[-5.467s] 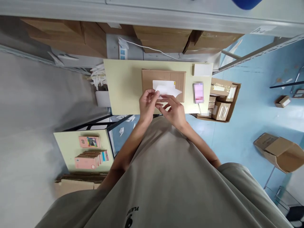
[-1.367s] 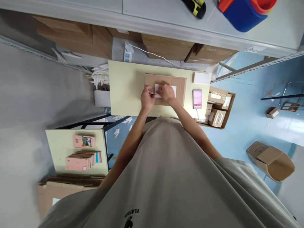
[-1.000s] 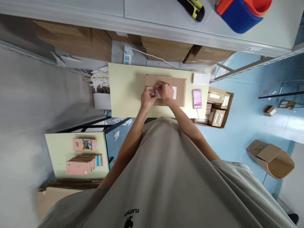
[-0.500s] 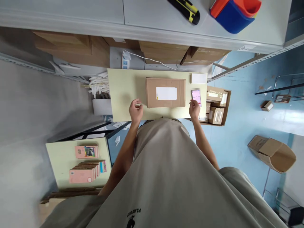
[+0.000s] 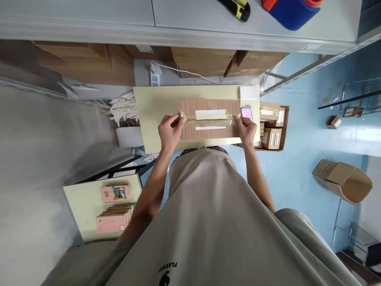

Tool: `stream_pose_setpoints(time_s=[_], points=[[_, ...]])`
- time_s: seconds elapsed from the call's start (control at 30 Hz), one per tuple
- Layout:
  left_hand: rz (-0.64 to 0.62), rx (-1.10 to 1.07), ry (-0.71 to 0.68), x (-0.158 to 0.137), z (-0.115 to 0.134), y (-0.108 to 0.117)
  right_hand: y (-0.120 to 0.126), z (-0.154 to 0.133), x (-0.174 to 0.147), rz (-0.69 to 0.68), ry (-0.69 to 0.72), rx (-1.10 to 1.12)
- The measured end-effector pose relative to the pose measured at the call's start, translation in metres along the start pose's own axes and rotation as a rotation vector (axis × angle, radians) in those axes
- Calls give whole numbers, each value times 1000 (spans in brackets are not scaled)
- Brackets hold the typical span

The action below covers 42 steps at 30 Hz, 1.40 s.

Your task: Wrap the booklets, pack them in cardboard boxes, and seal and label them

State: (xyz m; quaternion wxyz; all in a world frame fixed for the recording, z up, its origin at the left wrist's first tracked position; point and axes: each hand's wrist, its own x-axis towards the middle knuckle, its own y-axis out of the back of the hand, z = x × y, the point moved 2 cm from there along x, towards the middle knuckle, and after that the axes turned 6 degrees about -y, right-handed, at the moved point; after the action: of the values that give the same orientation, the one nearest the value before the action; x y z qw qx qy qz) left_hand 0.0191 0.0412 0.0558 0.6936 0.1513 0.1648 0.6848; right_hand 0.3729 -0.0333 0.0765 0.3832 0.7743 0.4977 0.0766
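Cardboard box [image 5: 210,123], 1 pc, betw. L hand [image 5: 170,133] & R hand [image 5: 246,130], thumbs + fingers clamped on its short ends; long axis L-R, over pale table [image 5: 157,105]. 2 white strips [image 5: 211,115] lie along it. 1 phone [image 5: 247,114] nr R hand; 1 white block [image 5: 249,92] beyond, far R corner.
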Motion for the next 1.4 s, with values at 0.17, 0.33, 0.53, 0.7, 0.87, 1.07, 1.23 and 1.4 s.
stream_pose_setpoints(time_s=[0.17, 0.33, 0.53, 0.7, 0.87, 1.07, 1.23, 1.4], points=[[-61, -23, 216, -2, -35, -15, -26, 13, -6, -74, -175, 80], [-36, -148, 242, -14, -49, -19, -38, 32, -13, -46, -229, 137], [-36, -217, 246, -35, -47, -4, -38, 35, -31, -18, -179, 284], [-70, -159, 252, -50, -46, 8, -38, 28, -74, -134, -207, 390], [-43, -88, 188, -49, -30, 14, -15, 29, -111, -154, -258, 425], [-39, -60, 66, -50, 37, -13, 49, 49, -110, -57, -254, 464], [-37, -57, -42, -74, 128, -77, 138, 87, -79, 74, -209, 503], [-188, -144, -112, -114, 223, -189, 259, 160, -43, 225, -130, 427]])
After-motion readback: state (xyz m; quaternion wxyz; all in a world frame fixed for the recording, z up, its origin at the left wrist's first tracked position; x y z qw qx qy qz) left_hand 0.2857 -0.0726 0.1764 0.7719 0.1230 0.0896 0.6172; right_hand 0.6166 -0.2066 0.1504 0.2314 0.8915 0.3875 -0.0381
